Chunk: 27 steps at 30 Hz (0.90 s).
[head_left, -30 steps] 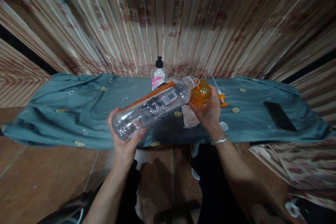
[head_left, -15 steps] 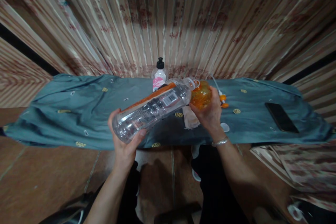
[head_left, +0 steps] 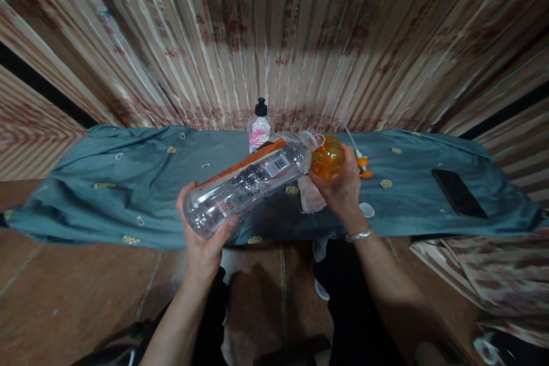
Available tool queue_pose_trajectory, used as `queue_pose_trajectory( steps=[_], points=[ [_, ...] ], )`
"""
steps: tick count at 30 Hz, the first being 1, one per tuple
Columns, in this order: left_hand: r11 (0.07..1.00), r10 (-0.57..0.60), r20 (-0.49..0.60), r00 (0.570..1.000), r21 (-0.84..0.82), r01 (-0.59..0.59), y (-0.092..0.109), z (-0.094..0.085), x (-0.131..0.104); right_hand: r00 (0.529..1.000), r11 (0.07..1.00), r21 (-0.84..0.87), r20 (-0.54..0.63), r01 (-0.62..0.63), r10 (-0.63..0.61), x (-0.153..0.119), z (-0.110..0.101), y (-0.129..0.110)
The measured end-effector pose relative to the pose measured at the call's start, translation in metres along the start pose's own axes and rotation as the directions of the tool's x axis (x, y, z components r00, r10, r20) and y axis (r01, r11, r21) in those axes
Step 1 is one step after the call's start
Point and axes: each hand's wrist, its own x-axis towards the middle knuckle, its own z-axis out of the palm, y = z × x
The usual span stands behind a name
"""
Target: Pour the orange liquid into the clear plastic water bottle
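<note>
My left hand (head_left: 208, 240) is wrapped round the base of a large clear plastic bottle (head_left: 244, 186) with an orange-edged label and a barcode. The bottle is tilted, its neck up and to the right. In my right hand (head_left: 343, 186) is a small orange see-through bottle (head_left: 326, 159), its mouth held close against the clear bottle's neck. Whether liquid passes between them I cannot make out. Just right of that hand lies an orange-and-white spray pump head (head_left: 363, 167) with a thin tube. A pale cloth (head_left: 311, 195) lies below the orange bottle.
A clear bottle with a black cap and pink label (head_left: 259, 130) stands at the back of the bench, on a teal cloth (head_left: 141, 183). A white round cap (head_left: 366, 210) and a black phone (head_left: 458, 193) lie to the right. Striped curtains (head_left: 266, 40) hang behind.
Both hands keep their grips, and the two bottles stay mouth to mouth in nearly the same place. The view has shifted very slightly.
</note>
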Motion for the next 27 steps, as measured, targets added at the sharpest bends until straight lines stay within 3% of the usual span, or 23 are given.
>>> queue_pose_trajectory(
  steps=[14,19,24,27],
  points=[
    [0.999,-0.027,0.042,0.999,-0.026,0.028,-0.002,-0.003,0.001,1.000,1.000,-0.005,-0.019,0.014,-0.014,0.000,0.001,0.005],
    [1.000,-0.002,-0.011,1.000,-0.022,0.002,-0.001,0.000,-0.001,0.999,1.000,-0.013,-0.024,0.022,-0.022,-0.001,0.001,0.004],
    [1.000,-0.002,0.093,0.996,-0.013,0.003,-0.009,-0.010,0.002,0.999,0.999,-0.018,-0.036,0.032,-0.032,-0.002,0.002,0.005],
    [1.000,-0.002,0.102,0.995,-0.024,0.005,-0.013,-0.015,0.003,0.999,0.999,-0.034,-0.038,0.030,-0.031,-0.003,0.001,0.005]
  ],
)
